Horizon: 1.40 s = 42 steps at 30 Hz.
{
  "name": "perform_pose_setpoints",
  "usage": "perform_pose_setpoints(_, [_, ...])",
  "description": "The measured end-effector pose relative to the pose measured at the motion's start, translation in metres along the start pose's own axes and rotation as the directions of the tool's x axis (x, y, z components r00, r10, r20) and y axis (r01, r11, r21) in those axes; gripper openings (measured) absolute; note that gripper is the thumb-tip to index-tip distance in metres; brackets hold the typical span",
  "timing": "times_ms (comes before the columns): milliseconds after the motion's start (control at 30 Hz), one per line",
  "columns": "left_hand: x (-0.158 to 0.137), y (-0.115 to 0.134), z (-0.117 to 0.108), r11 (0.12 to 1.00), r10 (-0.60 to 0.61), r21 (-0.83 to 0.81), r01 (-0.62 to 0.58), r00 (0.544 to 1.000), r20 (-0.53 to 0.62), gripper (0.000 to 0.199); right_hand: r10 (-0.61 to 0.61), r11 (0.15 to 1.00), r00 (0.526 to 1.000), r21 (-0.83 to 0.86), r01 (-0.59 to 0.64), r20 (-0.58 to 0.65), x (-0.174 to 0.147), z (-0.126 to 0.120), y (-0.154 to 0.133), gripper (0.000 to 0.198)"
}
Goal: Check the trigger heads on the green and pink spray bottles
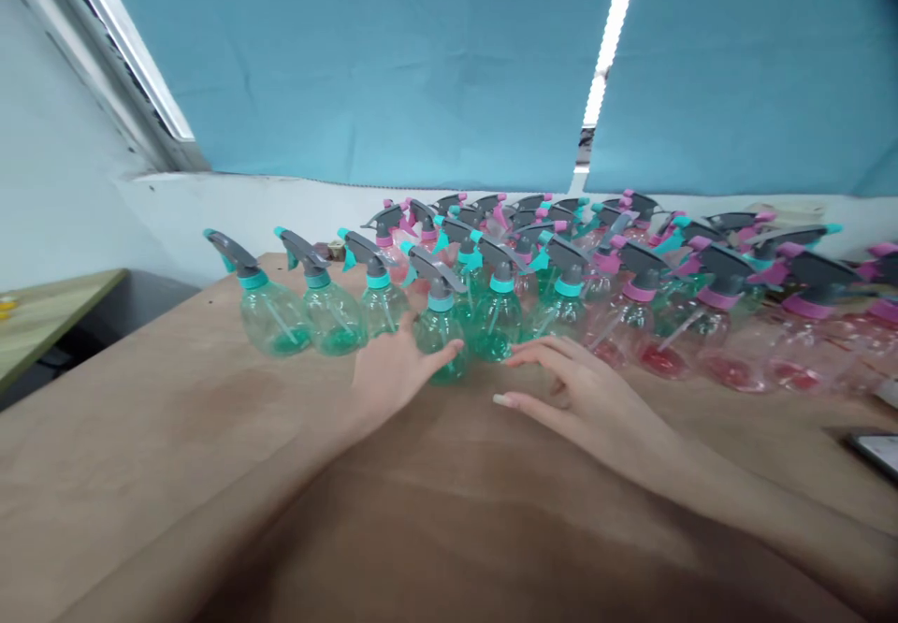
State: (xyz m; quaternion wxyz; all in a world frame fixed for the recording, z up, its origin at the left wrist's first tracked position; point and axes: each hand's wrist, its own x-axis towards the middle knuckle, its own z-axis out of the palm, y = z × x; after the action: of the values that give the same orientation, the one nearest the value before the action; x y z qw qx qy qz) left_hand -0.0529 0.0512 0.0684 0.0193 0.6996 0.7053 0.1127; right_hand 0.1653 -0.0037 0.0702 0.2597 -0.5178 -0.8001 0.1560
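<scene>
We see our left hand point(393, 366) closed about a green spray bottle point(436, 325), its thumb laid across the lower front and a finger against the left side; the bottle stands upright on the brown table point(175, 436), a little nearer to us than its neighbours, with its turquoise collar point(441, 303) and grey trigger head point(436, 270) clear above the hand. Our right hand point(582, 382) is spread fairly wide, thumb and forefinger parted over bare table; its fingertips are just beside the base of a second green bottle point(497, 322) (we cannot tell whether they touch it).

To the left of the held bottle we count three more green bottles point(335, 319), standing in a line with their nozzles turned leftward; to the right and behind, many others crowd together, and pink-collared bottles point(663, 356) with reddish bases fill the right side; those farther back overlap too much for us to count. A dark-edged flat object point(880, 450) lies at the right edge; a second table point(63, 314) shows at the far left; behind everything we have a white wall point(295, 195) and blue sheeting point(421, 71), split by a bright gap point(610, 34).
</scene>
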Motion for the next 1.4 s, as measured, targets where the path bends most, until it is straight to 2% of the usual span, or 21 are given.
perform_pose_setpoints(100, [-0.024, 0.006, -0.001, 0.999, 0.051, -0.001, -0.051, 0.998, 0.029, 0.086, -0.003, 0.999, 0.999, 0.044, 0.005, -0.048, 0.003, 0.0, 0.005, 0.055])
perform_pose_setpoints(200, [-0.045, 0.022, -0.002, 0.994, 0.112, -0.013, -0.111, 0.991, 0.07, 0.084, 0.034, 0.985, 0.999, 0.169, -0.031, -0.01, 0.007, 0.0, 0.009, 0.075])
perform_pose_setpoints(267, [-0.057, 0.036, -0.002, 0.986, 0.164, -0.034, -0.161, 0.98, 0.116, 0.08, 0.025, 0.953, 0.999, 0.302, -0.03, 0.022, 0.009, -0.003, 0.011, 0.078])
perform_pose_setpoints(400, [-0.071, 0.064, 0.004, 0.952, 0.304, -0.1, -0.29, 0.934, 0.186, 0.081, -0.009, 0.821, 1.0, 0.571, 0.013, -0.01, 0.004, -0.014, 0.017, 0.071])
perform_pose_setpoints(567, [-0.078, 0.099, 0.018, 0.883, 0.464, -0.165, -0.44, 0.872, 0.158, 0.081, -0.012, 0.708, 0.988, 0.697, 0.118, -0.155, -0.013, -0.028, 0.033, 0.049])
perform_pose_setpoints(667, [-0.078, 0.118, 0.023, 0.865, 0.494, -0.188, -0.465, 0.855, 0.158, 0.085, 0.003, 0.709, 0.976, 0.689, 0.151, -0.217, -0.021, -0.037, 0.043, 0.04])
perform_pose_setpoints(767, [-0.077, 0.129, 0.026, 0.859, 0.505, -0.193, -0.474, 0.848, 0.161, 0.084, 0.025, 0.733, 0.977, 0.668, 0.125, -0.211, -0.026, -0.046, 0.051, 0.035])
perform_pose_setpoints(867, [-0.076, 0.126, 0.029, 0.842, 0.527, -0.23, -0.488, 0.836, 0.153, 0.07, 0.05, 0.75, 0.984, 0.657, 0.078, -0.173, -0.033, -0.053, 0.057, 0.031])
perform_pose_setpoints(1033, [-0.072, 0.1, 0.043, 0.837, 0.496, -0.34, -0.429, 0.857, 0.14, 0.041, 0.03, 0.839, 0.991, 0.543, 0.044, -0.127, -0.042, -0.055, 0.062, 0.031])
perform_pose_setpoints(1133, [-0.069, 0.09, 0.057, 0.781, 0.57, -0.333, -0.528, 0.821, 0.035, 0.027, 0.023, 0.857, 0.989, 0.513, 0.057, -0.149, -0.042, -0.051, 0.064, 0.031])
perform_pose_setpoints(1233, [-0.067, 0.089, 0.069, 0.734, 0.651, -0.243, -0.634, 0.759, -0.01, 0.034, 0.028, 0.852, 0.99, 0.521, 0.05, -0.141, -0.04, -0.048, 0.067, 0.032])
perform_pose_setpoints(1333, [-0.067, 0.09, 0.077, 0.698, 0.709, -0.168, -0.696, 0.705, 0.026, 0.048, 0.034, 0.849, 0.99, 0.528, 0.042, -0.134, -0.037, -0.048, 0.068, 0.03])
perform_pose_setpoints(1400, [-0.067, 0.09, 0.079, 0.684, 0.727, -0.141, -0.716, 0.684, 0.054, 0.051, 0.043, 0.854, 0.989, 0.519, 0.037, -0.141, -0.036, -0.05, 0.067, 0.028])
